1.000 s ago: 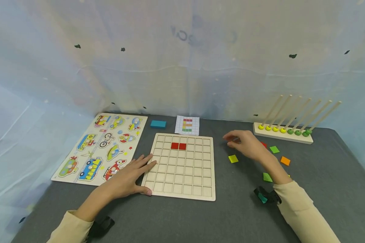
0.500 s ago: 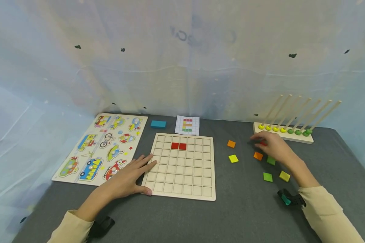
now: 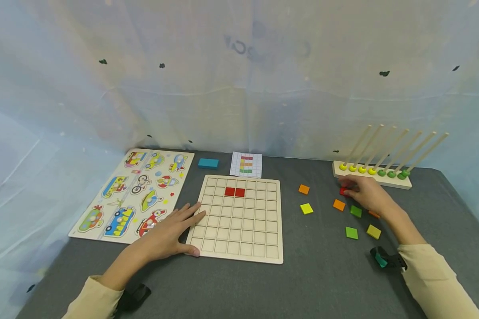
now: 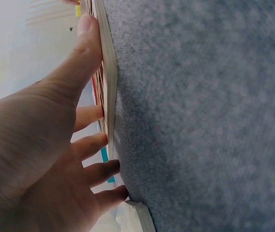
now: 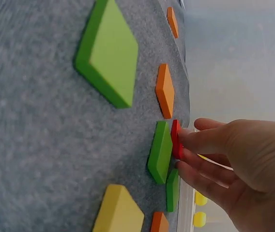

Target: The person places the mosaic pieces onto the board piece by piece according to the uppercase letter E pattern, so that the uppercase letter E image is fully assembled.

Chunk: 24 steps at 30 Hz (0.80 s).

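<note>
My left hand (image 3: 165, 232) rests along the left edge of a square wooden grid board (image 3: 239, 226), its fingers spread and its thumb at the near left corner. Two red square tiles (image 3: 234, 192) lie side by side in the board's upper cells. On the right, my right hand (image 3: 365, 195) pinches another red tile (image 5: 176, 139) between thumb and fingers, low at the table. Close to that hand lie an orange tile (image 3: 339, 204), a green tile (image 3: 356, 211) and a second orange tile (image 3: 374, 214), partly covered by the hand.
A printed pattern card (image 3: 245, 165) and a blue block (image 3: 208, 163) stand behind the board. Left is a vehicle puzzle board (image 3: 131, 195); at the back right, a peg counter (image 3: 373, 175) with beads. Orange (image 3: 304, 189) and yellow (image 3: 306, 208) tiles lie between board and right hand.
My right hand has moved right, away from the space beside the board, to the red tile by the peg counter. An orange tile has come into view there. The left hand stays put.
</note>
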Available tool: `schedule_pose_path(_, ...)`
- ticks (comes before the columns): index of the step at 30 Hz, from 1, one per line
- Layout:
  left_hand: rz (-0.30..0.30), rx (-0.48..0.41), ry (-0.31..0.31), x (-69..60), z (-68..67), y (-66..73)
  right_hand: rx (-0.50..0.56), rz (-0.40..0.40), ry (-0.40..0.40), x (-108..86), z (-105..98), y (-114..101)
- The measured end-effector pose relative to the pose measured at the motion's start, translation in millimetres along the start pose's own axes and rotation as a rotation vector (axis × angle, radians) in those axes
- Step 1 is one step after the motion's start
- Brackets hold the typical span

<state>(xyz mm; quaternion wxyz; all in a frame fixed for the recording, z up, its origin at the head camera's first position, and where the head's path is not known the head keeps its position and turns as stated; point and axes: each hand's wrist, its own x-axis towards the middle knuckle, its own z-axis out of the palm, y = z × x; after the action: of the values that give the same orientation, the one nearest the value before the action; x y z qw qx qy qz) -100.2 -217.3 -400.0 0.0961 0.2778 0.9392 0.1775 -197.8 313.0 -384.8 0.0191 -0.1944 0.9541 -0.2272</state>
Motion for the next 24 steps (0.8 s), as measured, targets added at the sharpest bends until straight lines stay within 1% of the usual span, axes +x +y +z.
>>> schedule_pose_path(8, 0.004, -0.001, 0.003, 0.0, 0.9, -1.4, -0.024, -0.011, -0.010, 1.5, -2, -6)
schedule_pose_path(13, 0.007, 0.003, 0.001, 1.0, 0.9, -0.7, -0.054, -0.044, -0.009, 2.1, -7, -12)
schedule_pose_path(18, 0.008, 0.004, -0.003, 1.1, 0.3, -0.1, -0.071, -0.095, -0.005, 6.2, -12, -23)
schedule_pose_path(24, 0.003, 0.011, -0.002, -0.2, 0.5, -1.1, -0.055, -0.114, -0.003, 16.4, -9, -37)
